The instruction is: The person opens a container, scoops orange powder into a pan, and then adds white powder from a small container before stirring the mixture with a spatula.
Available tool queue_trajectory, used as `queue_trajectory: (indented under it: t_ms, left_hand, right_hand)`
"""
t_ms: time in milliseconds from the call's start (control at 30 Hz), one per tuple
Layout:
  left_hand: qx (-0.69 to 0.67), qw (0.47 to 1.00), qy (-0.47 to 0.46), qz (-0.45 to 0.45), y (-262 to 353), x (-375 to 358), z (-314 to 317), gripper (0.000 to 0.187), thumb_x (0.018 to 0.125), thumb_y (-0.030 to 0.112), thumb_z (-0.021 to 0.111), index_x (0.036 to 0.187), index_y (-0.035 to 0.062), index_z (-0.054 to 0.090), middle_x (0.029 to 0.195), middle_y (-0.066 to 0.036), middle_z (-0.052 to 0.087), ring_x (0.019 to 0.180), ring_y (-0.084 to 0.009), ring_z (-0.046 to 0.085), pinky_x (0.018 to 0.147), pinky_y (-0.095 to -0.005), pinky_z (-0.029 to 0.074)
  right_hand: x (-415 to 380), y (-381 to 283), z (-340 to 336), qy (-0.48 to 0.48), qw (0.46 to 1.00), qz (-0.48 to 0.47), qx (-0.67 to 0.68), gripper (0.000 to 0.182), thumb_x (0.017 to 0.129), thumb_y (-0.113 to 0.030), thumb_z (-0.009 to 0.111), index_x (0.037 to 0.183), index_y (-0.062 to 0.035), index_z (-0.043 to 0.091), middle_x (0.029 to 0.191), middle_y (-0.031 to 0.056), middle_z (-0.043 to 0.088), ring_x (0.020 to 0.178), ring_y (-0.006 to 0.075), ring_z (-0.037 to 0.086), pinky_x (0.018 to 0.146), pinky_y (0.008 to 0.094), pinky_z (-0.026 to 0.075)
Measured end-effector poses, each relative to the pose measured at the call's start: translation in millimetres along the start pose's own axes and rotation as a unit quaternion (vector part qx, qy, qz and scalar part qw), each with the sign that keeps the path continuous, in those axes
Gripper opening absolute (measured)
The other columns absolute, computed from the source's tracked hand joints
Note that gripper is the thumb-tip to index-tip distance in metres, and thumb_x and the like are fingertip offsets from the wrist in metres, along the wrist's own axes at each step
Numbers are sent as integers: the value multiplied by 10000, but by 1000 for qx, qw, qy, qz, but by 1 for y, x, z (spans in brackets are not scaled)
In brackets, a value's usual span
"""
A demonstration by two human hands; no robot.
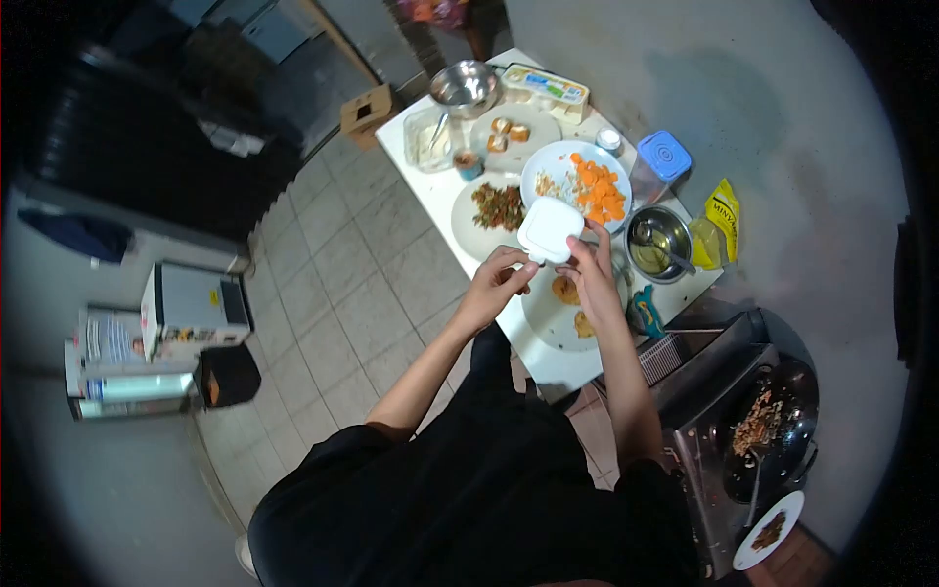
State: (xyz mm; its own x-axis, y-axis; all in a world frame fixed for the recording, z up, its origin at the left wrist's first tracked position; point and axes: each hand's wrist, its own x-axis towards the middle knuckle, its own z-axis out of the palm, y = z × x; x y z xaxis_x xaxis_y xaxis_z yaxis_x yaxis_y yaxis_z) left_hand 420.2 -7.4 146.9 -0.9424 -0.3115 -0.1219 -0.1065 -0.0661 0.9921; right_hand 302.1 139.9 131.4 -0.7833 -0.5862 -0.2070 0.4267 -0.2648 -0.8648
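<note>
Evidently, the left hand point(499, 282) and right hand point(593, 278) gripped the white container point(550, 231) over the desk point(572, 374); a weak pinch could have dropped it onto the browned pieces point(565, 290).

Floor point(333, 264): pale square tiles, darker grout lines, running from the table up toward the back of the room. White table point(558, 368) set against a plain grey wall point(812, 127); soft shadow point(714, 98) cast on it. Dark stove point(696, 470) just beyond the table's near end. Opposite side: pale boxy unit point(191, 311), dark ridged bulk point(147, 147) behind, greyish wall point(127, 479) below. Cardboard box point(364, 112) on tiles near the table's far end. Light uneven, far corner dim.
</note>
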Motion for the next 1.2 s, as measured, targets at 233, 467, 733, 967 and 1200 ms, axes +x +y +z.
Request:
queue_trajectory:
  t_ms: [233, 467, 733, 967, 1200]
  left_hand:
    - [188, 975, -55, 104, -17, 156, -63, 386, 958, 210, 687, 1273, 19, 571, 1195, -64, 481, 945, -131, 582, 785, -263, 505]
    - [62, 996, -70, -8, -83, 159, -148, 326, 969, 190, 665, 1250, 51, 575, 1137, -43, 545, 874, -101, 561, 781, -249, 488]
    - [11, 989, -87, -116, -91, 174, -193, 230, 1015, 195, 590, 1171, 27, 615, 1003, -16, 643, 887, -89, 578, 809, -245, 472]
    - [28, 981, -125, -142, -89, 190, -203, 246, 1017, 214, 588, 1186, 37, 617, 1053, -39, 665, 941, -122, 615, 846, -276, 487]
    - [44, 972, -151, -176, -100, 200, -212, 242, 1015, 223, 591, 1173, 43, 626, 1053, -39, 678, 920, -125, 619, 804, -274, 491]
  right_hand:
    - [161, 4, 2, 115, 991, -16, 58, 590, 939, -289, 690, 1389, -110, 353, 1285, 136, 536, 1104, 242, 596, 826, 410, 562]
    - [342, 11, -30, 214, 970, 54, -105, 641, 878, -368, 714, 1333, -10, 440, 1263, 178, 543, 1022, 285, 632, 727, 391, 599]
    - [453, 24, -66, 237, 932, 226, -157, 553, 883, -412, 667, 1284, -48, 555, 1175, 165, 610, 982, 317, 642, 704, 423, 603]
    - [471, 66, -105, 187, 951, 209, -130, 579, 916, -413, 639, 1353, -57, 507, 1264, 133, 555, 1071, 315, 585, 862, 438, 534]
    - [469, 83, -106, 209, 972, 101, -44, 648, 919, -442, 668, 1366, -18, 465, 1249, 157, 529, 1041, 276, 547, 736, 417, 519]
